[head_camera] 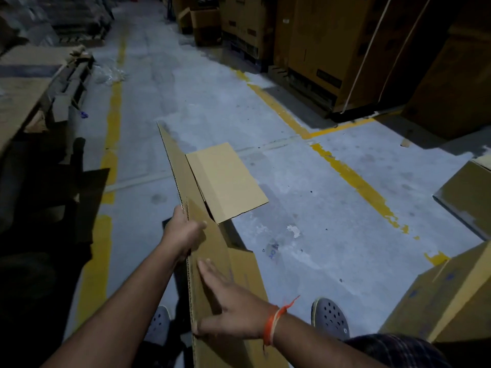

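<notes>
The flattened cardboard box stood on edge, its long axis running near to far. The left hand clamped its top edge farther out, and the right hand pressed flat-fingered nearer.

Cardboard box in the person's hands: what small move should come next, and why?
Probably press the right hand sideways to spread the cardboard box open: it looks folded nearly flat, the left hand grips its upper edge, and the right hand rests flat on its side.

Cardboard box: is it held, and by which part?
Yes: left hand grips the cardboard box by its upper corrugated edge; right hand lies flat against its side panel.
</notes>
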Motion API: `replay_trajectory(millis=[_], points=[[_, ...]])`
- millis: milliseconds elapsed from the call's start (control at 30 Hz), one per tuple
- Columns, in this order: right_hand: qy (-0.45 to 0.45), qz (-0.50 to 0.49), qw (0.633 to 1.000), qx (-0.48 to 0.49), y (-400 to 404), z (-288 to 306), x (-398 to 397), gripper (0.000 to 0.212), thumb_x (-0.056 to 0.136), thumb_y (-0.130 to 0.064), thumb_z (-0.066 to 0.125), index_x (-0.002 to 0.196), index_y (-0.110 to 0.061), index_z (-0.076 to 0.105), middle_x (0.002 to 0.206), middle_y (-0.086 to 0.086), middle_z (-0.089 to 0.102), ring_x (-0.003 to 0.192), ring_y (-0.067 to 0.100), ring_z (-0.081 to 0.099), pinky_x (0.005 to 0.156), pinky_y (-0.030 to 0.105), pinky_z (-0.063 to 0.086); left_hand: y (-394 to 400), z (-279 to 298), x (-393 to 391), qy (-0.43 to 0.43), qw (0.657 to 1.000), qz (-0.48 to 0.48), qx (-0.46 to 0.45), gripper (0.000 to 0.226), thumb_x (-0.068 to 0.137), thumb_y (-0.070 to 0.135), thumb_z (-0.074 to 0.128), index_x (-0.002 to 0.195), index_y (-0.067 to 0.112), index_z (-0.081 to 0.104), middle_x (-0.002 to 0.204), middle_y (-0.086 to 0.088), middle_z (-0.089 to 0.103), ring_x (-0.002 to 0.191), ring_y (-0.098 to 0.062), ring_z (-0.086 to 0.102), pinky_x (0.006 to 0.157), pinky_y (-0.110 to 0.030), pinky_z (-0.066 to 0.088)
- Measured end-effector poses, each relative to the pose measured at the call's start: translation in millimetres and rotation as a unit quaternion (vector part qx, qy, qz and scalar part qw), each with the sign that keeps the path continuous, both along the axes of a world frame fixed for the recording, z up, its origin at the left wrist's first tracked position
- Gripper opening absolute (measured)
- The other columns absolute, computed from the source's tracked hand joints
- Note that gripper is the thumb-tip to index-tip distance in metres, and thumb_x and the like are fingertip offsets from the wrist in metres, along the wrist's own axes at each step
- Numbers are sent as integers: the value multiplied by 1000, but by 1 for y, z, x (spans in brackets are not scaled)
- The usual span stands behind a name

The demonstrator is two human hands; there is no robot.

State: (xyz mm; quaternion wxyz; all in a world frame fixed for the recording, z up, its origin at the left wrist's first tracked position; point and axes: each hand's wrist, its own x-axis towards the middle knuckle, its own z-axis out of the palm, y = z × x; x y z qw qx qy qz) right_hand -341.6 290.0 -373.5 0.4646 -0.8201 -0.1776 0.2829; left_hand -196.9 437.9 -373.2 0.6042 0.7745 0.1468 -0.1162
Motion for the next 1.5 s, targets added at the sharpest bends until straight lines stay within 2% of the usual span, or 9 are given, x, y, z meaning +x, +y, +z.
replay_trajectory(millis=[133, 267, 400, 533, 667, 867, 1067, 1200, 1500], points=[[7, -31, 999, 4, -7, -7, -4, 101, 84, -66, 65, 150, -61, -11, 163, -26, -20, 155, 11, -7, 125, 44, 12, -14, -2, 0, -43, 998, -25, 30, 19, 96, -1, 54, 104, 16, 59, 90, -13, 66, 71, -24, 59, 58, -28, 46], [-3, -94, 996, -10, -19, -9, -8, 85, 88, -74, 53, 150, -64, -5, 161, -32, -19, 152, 12, -18, 124, 51, 8, -21, 1, 2, -73, 994, -77, -17, 31, 96, -2, 57, 119, 19, 63, 108, -8, 73, 100, -29, 68, 89, -41, 56], [-50, -126, 989, -54, -25, -13, -5, 81, 91, -75, 44, 154, -57, -2, 161, -32, -18, 151, 6, -20, 123, 43, 5, -11, 10, 4, -101, 987, -90, -83, 37, 96, -6, 58, 128, 14, 61, 119, -2, 72, 111, -19, 68, 92, -30, 53], [-43, -162, 982, -91, -18, -25, 4, 79, 96, -70, 40, 160, -41, 5, 167, -17, -8, 154, 8, -6, 123, 39, 11, 27, -9, 18, -83, 991, -61, -80, 63, 94, 6, 65, 151, 16, 43, 147, -8, 55, 133, -27, 54, 110, -44, 46], [20, -182, 975, -124, -11, -51, 20, 77, 100, -58, 43, 162, -22, 14, 170, 0, 5, 156, 15, 3, 121, 32, 12, 56, -35, 26, -67, 997, -46, -15, 56, 100, -1, 54, 149, 22, 43, 140, 1, 57, 131, -24, 52, 107, -39, 44], [76, -171, 958, -216, -33, -106, 53, 69, 103, -47, 45, 160, -15, 22, 164, 6, 24, 148, 25, 29, 117, 33, 26, 79, -96, 42, 23, 990, -45, 130, 41, 99, 2, 42, 133, 24, 49, 107, -9, 64, 89, -28, 63, 76, -41, 55], [128, -218, 935, -251, -58, -170, 102, 61, 100, -39, 55, 153, -15, 38, 146, 16, 48, 129, 29, 51, 104, 33, 40, 87, -192, 33, 117, 963, -96, 223, 79, 98, 2, 47, 160, 23, 3, 128, -21, 58, 104, -33, 62, 86, -40, 55], [161, -252, 925, -237, -64, -219, 131, 58, 97, -31, 61, 149, -13, 44, 138, 20, 55, 126, 32, 54, 101, 36, 41, 91, -230, 36, 131, 952, -131, 246, 117, 96, 11, 66, 153, 35, -33, 158, -20, 16, 130, -35, 48, 94, -31, 42], [167, -271, 924, -213, -71, -303, 200, 62, 93, -24, 67, 150, -19, 42, 141, 19, 53, 127, 34, 54, 104, 43, 46, 111, -268, 67, 61, 939, -120, 318, 88, 95, 34, 69, 159, 51, 11, 158, -12, 25, 144, -32, 38, 111, -44, 41]])
